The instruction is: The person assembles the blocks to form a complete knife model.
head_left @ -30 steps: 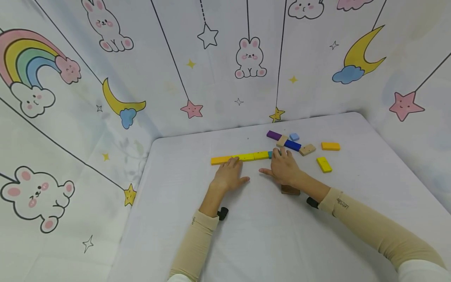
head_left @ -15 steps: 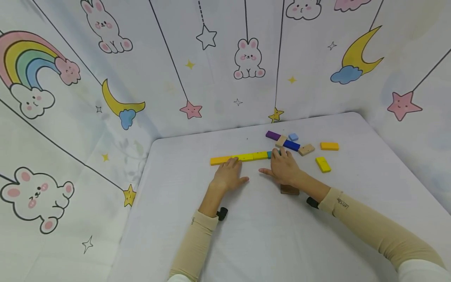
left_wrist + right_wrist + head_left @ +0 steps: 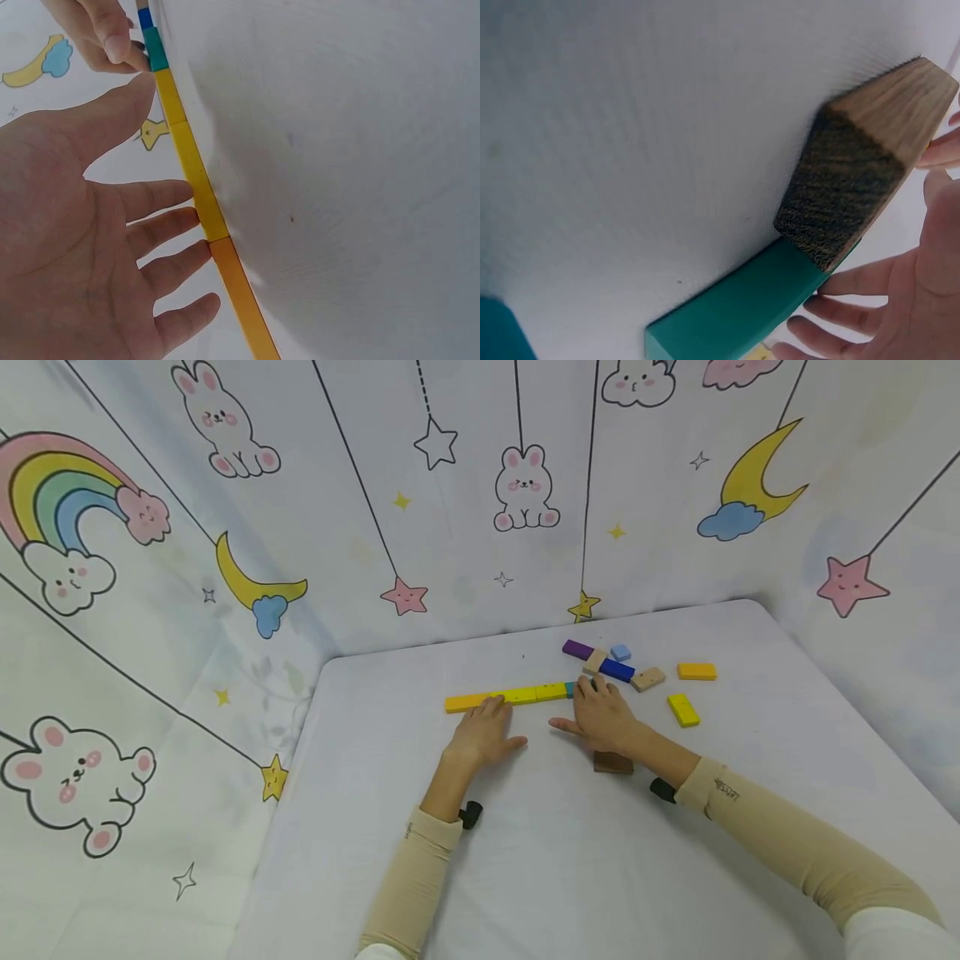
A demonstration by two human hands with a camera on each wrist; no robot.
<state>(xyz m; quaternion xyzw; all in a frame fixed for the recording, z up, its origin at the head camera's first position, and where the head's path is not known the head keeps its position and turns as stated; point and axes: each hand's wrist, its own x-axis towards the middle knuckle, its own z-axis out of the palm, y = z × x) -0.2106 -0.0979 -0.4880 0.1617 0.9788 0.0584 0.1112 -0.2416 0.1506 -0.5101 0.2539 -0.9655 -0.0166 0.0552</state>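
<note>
A straight row of flat blocks lies across the table: an orange block [image 3: 467, 702], yellow blocks [image 3: 551, 692] and a teal block [image 3: 570, 689]. My left hand [image 3: 484, 732] is spread palm down, its fingertips touching the near edge of the row at the orange and yellow blocks. At the row's right end, the fingers of my right hand [image 3: 602, 717] are by the teal block, thumb stretched out to the left. In the right wrist view, fingertips touch a green block [image 3: 735, 307]. A brown wooden block [image 3: 613, 763] sits under the right wrist, partly hidden.
Behind the right hand lie a purple block [image 3: 577, 650], a dark blue block [image 3: 617, 671], tan blocks [image 3: 648, 679] and a small light blue block [image 3: 620, 652]. Further right are an orange block [image 3: 697, 672] and a yellow block [image 3: 683, 711]. A patterned cloth [image 3: 465, 543] hangs behind the table.
The head view has shifted slightly. Both hands and the blocks keep their places relative to one another.
</note>
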